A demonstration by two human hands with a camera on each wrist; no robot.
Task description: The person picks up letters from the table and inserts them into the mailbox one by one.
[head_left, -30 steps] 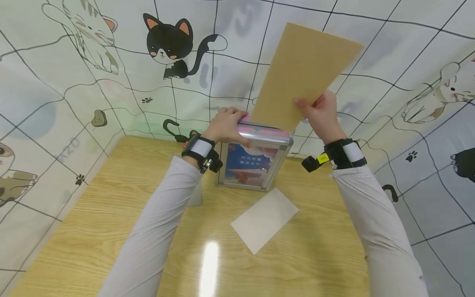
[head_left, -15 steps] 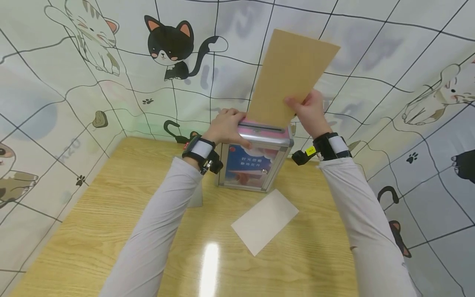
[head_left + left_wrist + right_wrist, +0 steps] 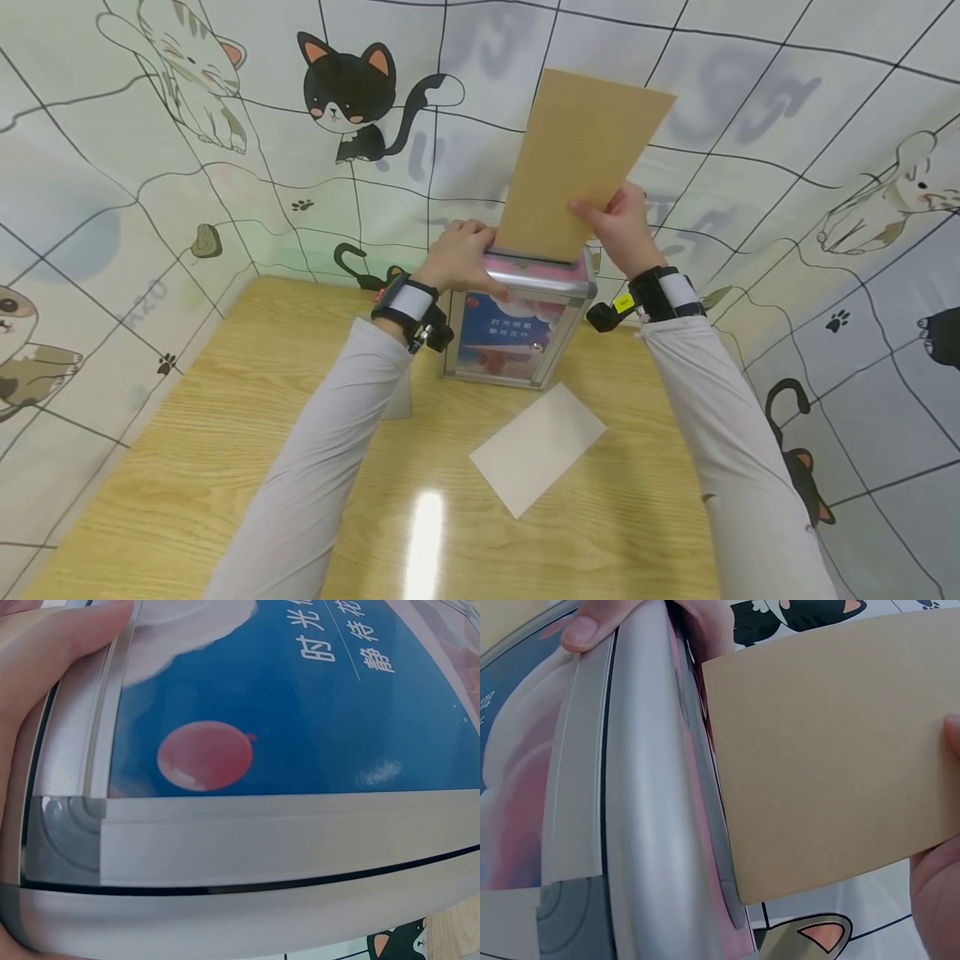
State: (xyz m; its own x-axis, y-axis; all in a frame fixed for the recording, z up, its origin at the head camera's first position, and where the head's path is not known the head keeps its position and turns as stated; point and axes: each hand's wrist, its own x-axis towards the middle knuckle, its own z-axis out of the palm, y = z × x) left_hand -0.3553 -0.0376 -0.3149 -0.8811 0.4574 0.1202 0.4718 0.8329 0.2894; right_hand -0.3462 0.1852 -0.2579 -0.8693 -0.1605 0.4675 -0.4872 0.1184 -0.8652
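The metal-framed box [image 3: 498,333] was standing on the wooden table [image 3: 645,500], near the cat-printed wall [image 3: 480,50]. The picture panel covered its front, so what was inside I could not tell. The left hand [image 3: 459,257] gripped the upper left part of the box, with the thumb lying on the front edge and the other fingers reaching over to the back.

The right hand [image 3: 622,229] pinched the tan envelope [image 3: 585,158] by its right side. The envelope was above the box, leaning to the right at its upper end, and its lower edge met the grey-rimmed slot [image 3: 721,862] in the pink top; if this edge was already inside, the views did not show surely.

In front of the box, apart from its base, lay the white paper [image 3: 537,450]. One pale flat thing [image 3: 400,402] was partly hidden under the left sleeve [image 3: 330,454].
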